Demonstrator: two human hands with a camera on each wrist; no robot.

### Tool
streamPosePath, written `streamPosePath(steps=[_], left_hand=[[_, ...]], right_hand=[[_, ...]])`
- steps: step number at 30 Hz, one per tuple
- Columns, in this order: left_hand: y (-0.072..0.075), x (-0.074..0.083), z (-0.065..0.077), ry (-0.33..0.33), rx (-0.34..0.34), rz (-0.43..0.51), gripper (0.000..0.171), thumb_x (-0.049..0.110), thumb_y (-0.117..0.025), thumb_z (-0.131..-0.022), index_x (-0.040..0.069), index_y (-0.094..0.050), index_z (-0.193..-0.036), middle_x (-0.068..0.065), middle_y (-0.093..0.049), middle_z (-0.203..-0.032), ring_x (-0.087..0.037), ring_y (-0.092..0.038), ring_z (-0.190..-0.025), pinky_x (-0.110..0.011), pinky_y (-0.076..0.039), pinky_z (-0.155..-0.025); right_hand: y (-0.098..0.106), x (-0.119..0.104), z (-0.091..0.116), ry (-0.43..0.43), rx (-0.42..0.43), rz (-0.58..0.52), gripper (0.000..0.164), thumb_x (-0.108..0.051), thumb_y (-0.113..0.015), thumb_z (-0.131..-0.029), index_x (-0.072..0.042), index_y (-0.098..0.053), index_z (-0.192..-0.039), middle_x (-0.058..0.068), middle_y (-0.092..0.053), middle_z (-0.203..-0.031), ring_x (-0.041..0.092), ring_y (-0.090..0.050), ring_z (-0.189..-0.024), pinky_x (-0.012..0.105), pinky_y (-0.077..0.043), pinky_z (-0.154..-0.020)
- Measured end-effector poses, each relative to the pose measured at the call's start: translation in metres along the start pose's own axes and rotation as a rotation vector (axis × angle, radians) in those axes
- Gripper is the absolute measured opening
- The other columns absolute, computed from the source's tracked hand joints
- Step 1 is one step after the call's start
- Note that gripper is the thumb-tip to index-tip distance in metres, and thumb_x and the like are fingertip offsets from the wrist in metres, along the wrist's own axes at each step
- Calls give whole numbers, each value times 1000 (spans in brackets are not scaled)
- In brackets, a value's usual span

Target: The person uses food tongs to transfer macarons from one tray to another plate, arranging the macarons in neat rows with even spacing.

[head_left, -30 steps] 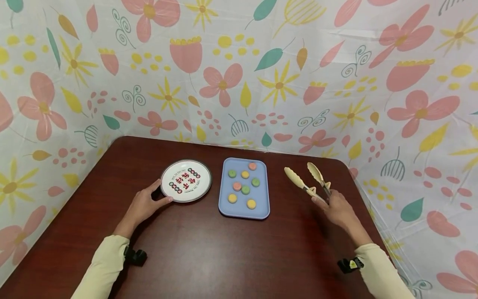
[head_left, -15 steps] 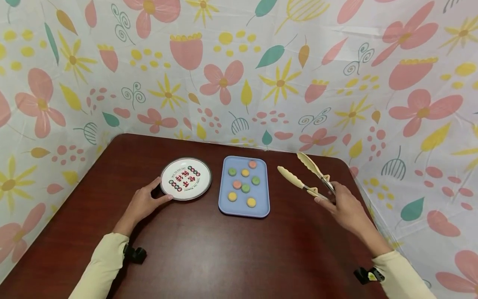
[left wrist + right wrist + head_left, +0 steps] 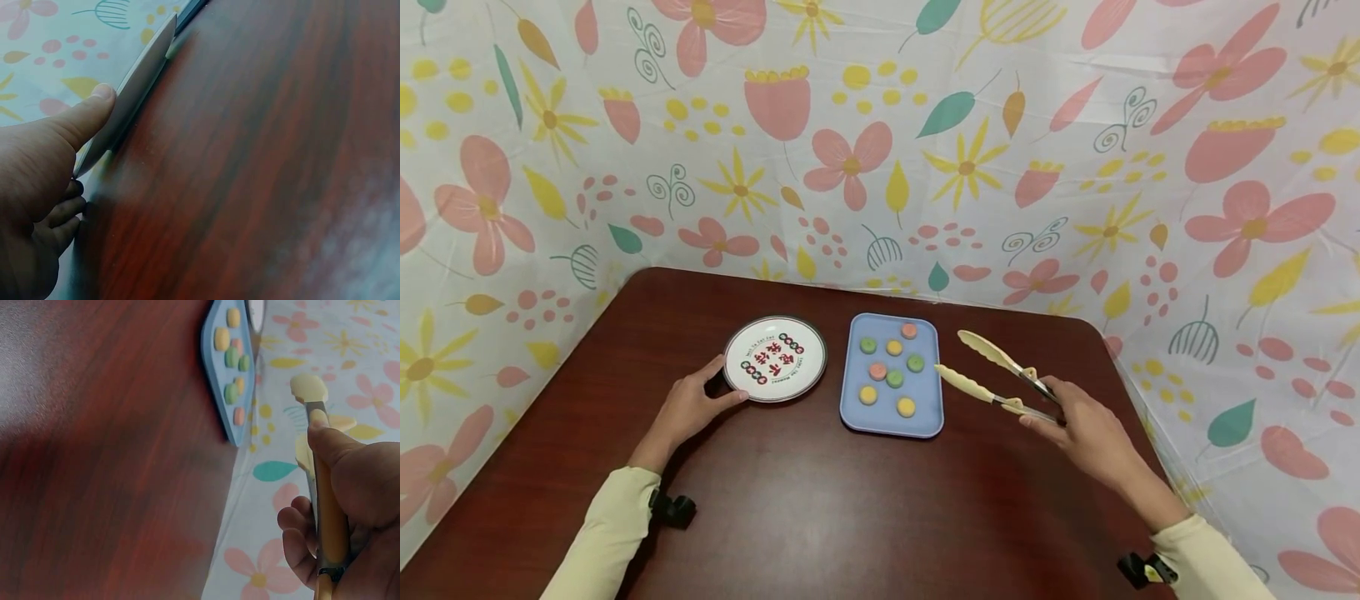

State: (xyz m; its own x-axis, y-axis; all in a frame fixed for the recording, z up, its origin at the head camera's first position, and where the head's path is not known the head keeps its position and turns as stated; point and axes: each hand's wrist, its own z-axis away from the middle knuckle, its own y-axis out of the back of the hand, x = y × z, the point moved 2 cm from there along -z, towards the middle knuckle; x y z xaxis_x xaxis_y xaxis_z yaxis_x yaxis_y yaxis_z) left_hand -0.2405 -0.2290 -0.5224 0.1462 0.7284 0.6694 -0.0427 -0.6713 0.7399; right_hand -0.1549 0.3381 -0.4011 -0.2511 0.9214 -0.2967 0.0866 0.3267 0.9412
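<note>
My left hand (image 3: 694, 407) holds the near left rim of a round white plate (image 3: 811, 379) with red characters and a dark edge line. In the left wrist view, the thumb (image 3: 94, 115) lies against the plate's rim (image 3: 134, 87), with the other fingers lower down. My right hand (image 3: 1086, 429) grips metal tongs with cream tips (image 3: 966, 383), their arms spread with nothing between them. The lower tip overlaps the right edge of a blue tray (image 3: 880, 423) in the head view. On the tray lie several small round pink, green and yellow macaron-like pieces (image 3: 906, 407).
A dark reddish-brown table (image 3: 820, 508) carries the plate and tray side by side. Close behind and beside it hangs a white flower-printed cloth (image 3: 850, 242). Each wrist wears a small black camera mount (image 3: 676, 510) over a cream sleeve (image 3: 606, 533).
The right hand has swung the tongs leftward from the table's right side to the tray's edge. The left hand and plate have stayed in place.
</note>
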Motion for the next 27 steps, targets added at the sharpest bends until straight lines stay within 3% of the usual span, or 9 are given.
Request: streamPosePath(steps=[9, 13, 16, 27], left_hand=[[-2, 1, 0, 6, -3, 6, 101, 58, -76, -86, -1, -35, -157, -25, -35, -160, -46, -36, -146, -62, -37, -112], [-1, 0, 0, 14, -5, 9, 101, 58, -76, -86, -1, -36, -157, -25, -35, -160, -45, -36, -146, -62, -37, -113], [0, 0, 1, 15, -7, 10, 100, 58, -76, -86, -1, -36, -157, -24, -35, -160, -45, -36, -146, -61, -37, -113], [0, 0, 2, 13, 4, 13, 98, 54, -78, -87, -1, -36, -157, -23, -35, -161, -44, -36, -146, -61, -38, -112]], right_hand=[[-12, -4, 3, 55, -27, 11, 58, -43, -76, -93, -6, -59, -134, 0, -60, -93, 14, -54, -72, 32, -42, -56], [-18, -5, 3, 96, -25, 45, 64, -41, -78, -91, 0, -60, -137, 12, -69, -116, 27, -69, -91, 47, -55, -66], [-23, -6, 3, 120, -24, 63, 65, -41, -79, -89, 1, -62, -137, 18, -68, -128, 36, -69, -108, 55, -57, -76], [-38, -12, -4, 242, -21, 97, 51, -38, -83, -86, -7, -71, -125, 4, -72, -113, 21, -70, -96, 44, -58, -70]])
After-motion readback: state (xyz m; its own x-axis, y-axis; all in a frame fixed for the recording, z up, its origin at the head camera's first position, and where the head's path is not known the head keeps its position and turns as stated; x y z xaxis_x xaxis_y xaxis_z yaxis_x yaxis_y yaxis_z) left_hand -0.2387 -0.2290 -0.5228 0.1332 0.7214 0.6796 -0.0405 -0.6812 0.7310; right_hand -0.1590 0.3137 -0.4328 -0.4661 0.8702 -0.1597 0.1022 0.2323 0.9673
